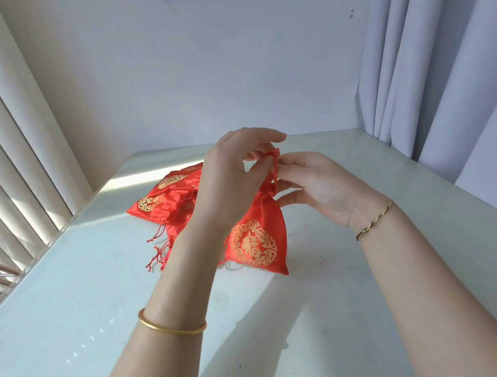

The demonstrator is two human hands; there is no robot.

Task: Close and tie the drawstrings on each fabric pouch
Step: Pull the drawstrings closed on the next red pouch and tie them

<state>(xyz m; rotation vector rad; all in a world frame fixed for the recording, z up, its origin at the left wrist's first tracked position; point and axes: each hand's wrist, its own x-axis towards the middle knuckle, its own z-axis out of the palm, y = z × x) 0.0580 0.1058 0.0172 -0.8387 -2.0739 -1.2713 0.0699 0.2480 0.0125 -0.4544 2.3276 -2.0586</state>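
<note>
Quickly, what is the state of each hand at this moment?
Left hand: pinches the red drawstring above the gathered pouch.
Right hand: fingertips curled on the same drawstring, apparently pinching it.

Pouch (257,244): red satin, round gold emblem on the face. Upright, neck gathered tight, body flaring below. Lower edge at or just above the tabletop (366,268); contact not resolvable.
Drawstring (274,171): red cord, runs straight up from the neck, small red lump at its top end.
Pile of pouches (165,199): same red and gold, lying flat and overlapping on the tabletop, behind and left of the upright one. Their cords (160,250) trail loose toward the near side.
</note>
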